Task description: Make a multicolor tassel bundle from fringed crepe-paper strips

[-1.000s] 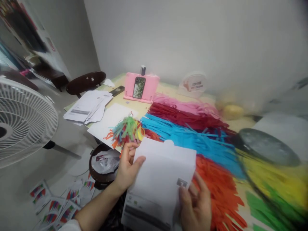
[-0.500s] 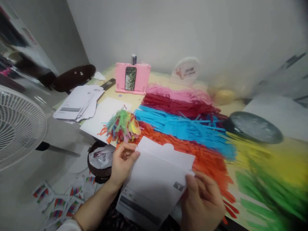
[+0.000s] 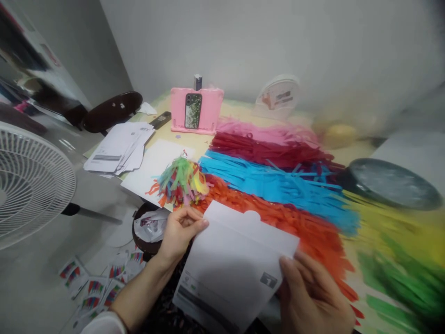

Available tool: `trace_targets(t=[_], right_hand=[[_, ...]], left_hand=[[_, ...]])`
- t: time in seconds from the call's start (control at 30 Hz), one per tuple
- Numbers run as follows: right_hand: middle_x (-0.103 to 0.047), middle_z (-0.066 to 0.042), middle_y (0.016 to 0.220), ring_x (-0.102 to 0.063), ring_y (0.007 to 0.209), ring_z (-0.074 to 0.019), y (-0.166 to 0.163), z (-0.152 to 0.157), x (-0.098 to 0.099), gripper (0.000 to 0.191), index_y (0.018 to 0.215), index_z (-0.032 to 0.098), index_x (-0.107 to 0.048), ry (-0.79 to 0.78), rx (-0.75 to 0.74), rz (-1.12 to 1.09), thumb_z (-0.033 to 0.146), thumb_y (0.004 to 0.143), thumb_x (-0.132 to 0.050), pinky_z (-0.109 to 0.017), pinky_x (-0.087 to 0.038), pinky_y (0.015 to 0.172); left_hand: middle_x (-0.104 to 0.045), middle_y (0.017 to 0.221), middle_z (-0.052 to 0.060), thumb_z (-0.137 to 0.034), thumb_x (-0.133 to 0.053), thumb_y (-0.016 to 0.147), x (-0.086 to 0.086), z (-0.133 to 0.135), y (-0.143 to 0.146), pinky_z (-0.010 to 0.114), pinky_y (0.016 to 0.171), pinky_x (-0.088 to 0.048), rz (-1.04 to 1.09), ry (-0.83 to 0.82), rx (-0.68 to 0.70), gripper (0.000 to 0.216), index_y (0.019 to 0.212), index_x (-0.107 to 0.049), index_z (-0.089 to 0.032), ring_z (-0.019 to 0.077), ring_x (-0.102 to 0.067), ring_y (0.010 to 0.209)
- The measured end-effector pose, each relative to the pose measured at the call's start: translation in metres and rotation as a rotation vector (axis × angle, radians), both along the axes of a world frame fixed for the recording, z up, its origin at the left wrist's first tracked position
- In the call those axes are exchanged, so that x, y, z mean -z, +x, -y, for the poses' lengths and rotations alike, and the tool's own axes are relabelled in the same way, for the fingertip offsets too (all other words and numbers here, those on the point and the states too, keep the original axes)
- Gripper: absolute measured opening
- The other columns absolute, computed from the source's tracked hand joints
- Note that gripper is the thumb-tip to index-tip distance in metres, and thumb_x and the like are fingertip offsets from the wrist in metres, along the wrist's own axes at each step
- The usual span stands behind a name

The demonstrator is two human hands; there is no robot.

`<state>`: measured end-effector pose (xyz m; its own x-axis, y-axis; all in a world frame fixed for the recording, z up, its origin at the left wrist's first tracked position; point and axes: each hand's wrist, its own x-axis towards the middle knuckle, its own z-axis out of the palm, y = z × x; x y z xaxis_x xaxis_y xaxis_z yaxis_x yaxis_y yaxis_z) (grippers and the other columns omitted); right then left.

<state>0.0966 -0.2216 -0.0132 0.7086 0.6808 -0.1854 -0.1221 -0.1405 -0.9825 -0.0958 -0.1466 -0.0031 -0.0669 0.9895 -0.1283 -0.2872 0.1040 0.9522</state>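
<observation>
Between my two hands is a white printed sheet of card (image 3: 236,260) with a fold line near its far edge and a rounded tab. My left hand (image 3: 181,232) pinches its far left corner between thumb and fingers. My right hand (image 3: 313,292) grips the right edge, thumb on top, beside a small dark printed square. Just beyond the card lies a multicoloured tissue-paper tassel bunch (image 3: 182,181). Orange paper strips (image 3: 278,218) run behind the card, and blue strips (image 3: 271,181) lie farther back.
A stack of similar printed cards (image 3: 120,148) sits at the table's left. A pink stand with a phone (image 3: 193,111) is at the back. Dark red (image 3: 264,148), pink, yellow and green strips (image 3: 410,283) cover the right. A fan (image 3: 31,185) stands left; several printed packets (image 3: 93,287) lie on the floor.
My right hand has shifted right and slightly down with the card's edge, and the card looks flatter. The left hand keeps its corner. The whole view has swung slightly left.
</observation>
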Motion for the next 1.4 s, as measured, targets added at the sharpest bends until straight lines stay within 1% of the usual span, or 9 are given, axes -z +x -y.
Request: trace_targets(t=[0.13, 0.23, 0.33, 0.53, 0.67, 0.93, 1.1, 1.23, 1.4], right_hand=[[-0.07, -0.003, 0.079, -0.064, 0.066, -0.0149, 0.002, 0.001, -0.003, 0.044, 0.094, 0.017, -0.069, -0.005, -0.026, 0.039, 0.046, 0.065, -0.085, -0.023, -0.048, 0.053], [-0.067, -0.002, 0.077, -0.062, 0.064, -0.0133, 0.005, 0.003, -0.004, 0.045, 0.092, 0.018, -0.067, -0.021, -0.046, 0.1, 0.049, 0.065, -0.084, -0.023, -0.05, 0.055], [-0.064, 0.0, 0.075, -0.06, 0.063, -0.0138, 0.013, 0.003, 0.001, 0.044, 0.09, 0.018, -0.064, -0.026, -0.124, 0.122, 0.049, 0.065, -0.084, -0.023, -0.049, 0.054], [-0.074, -0.008, 0.093, -0.07, 0.081, -0.0226, 0.054, 0.002, 0.013, 0.03, 0.094, 0.021, -0.075, 0.033, -0.559, 0.297, 0.047, 0.079, -0.071, -0.028, -0.056, 0.066], [-0.075, -0.009, 0.107, -0.072, 0.094, -0.0277, 0.072, -0.003, 0.003, 0.033, 0.081, 0.026, -0.081, 0.152, -0.906, 0.489, 0.044, 0.09, -0.055, -0.032, -0.058, 0.073], [-0.074, -0.003, 0.078, -0.065, 0.055, -0.0155, 0.039, -0.019, -0.015, 0.028, 0.086, 0.022, -0.072, 0.059, -0.882, 0.615, 0.046, 0.088, -0.057, -0.021, -0.048, 0.045], [-0.07, -0.001, 0.07, -0.065, 0.056, -0.0157, 0.024, -0.023, -0.02, 0.024, 0.084, 0.023, -0.066, 0.109, -0.886, 0.7, 0.042, 0.089, -0.053, -0.022, -0.049, 0.05], [-0.066, 0.001, 0.065, -0.062, 0.049, -0.0142, 0.015, -0.021, -0.023, 0.021, 0.084, 0.023, -0.061, 0.102, -0.913, 0.716, 0.041, 0.09, -0.05, -0.022, -0.047, 0.047], [-0.061, 0.002, 0.058, -0.053, 0.04, -0.0137, 0.01, -0.019, -0.027, 0.021, 0.082, 0.024, -0.058, 0.074, -0.957, 0.7, 0.039, 0.09, -0.046, -0.023, -0.042, 0.043]], left_hand=[[-0.063, 0.066, -0.002, -0.029, -0.088, 0.061, -0.005, 0.0, -0.001, 0.016, 0.055, -0.042, 0.027, -0.042, 0.016, 0.033, 0.073, -0.061, -0.014, 0.0066, -0.056, 0.057], [-0.067, 0.07, 0.001, -0.033, -0.086, 0.064, -0.008, -0.001, -0.005, 0.019, 0.056, -0.046, -0.033, -0.089, 0.116, 0.037, 0.091, -0.07, -0.014, 0.0096, -0.06, 0.059], [-0.072, 0.082, 0.007, -0.036, -0.079, 0.072, -0.011, -0.006, -0.013, 0.023, 0.065, -0.051, -0.145, -0.021, 0.263, 0.032, 0.094, -0.075, -0.013, 0.0147, -0.065, 0.071], [-0.073, 0.111, 0.01, -0.017, -0.055, 0.088, -0.028, -0.018, -0.027, 0.031, 0.092, -0.05, -0.381, 0.284, 0.72, 0.029, 0.105, -0.077, -0.019, 0.0208, -0.067, 0.102], [-0.074, 0.107, 0.008, -0.002, -0.044, 0.079, -0.032, -0.018, -0.028, 0.027, 0.088, -0.051, -0.454, 0.331, 0.759, 0.041, 0.088, -0.08, -0.018, 0.018, -0.069, 0.096], [-0.071, 0.118, 0.006, 0.001, -0.039, 0.071, -0.042, -0.02, -0.031, 0.028, 0.091, -0.049, -0.656, 0.4, 0.824, 0.045, 0.088, -0.076, -0.019, 0.0183, -0.067, 0.104], [-0.07, 0.118, 0.009, -0.003, -0.043, 0.074, -0.064, -0.012, -0.014, 0.037, 0.101, -0.045, -0.858, 0.588, 0.641, 0.041, 0.102, -0.068, -0.019, 0.0237, -0.062, 0.113], [-0.071, 0.096, 0.01, -0.015, -0.048, 0.082, -0.068, -0.007, 0.008, 0.034, 0.082, -0.049, -1.19, 0.55, 0.765, 0.024, 0.1, -0.064, -0.017, 0.0247, -0.066, 0.091], [-0.069, 0.089, 0.009, -0.019, -0.049, 0.081, -0.059, -0.011, 0.019, 0.032, 0.069, -0.046, -1.332, 0.501, 0.85, 0.018, 0.095, -0.061, -0.017, 0.0249, -0.065, 0.083]])
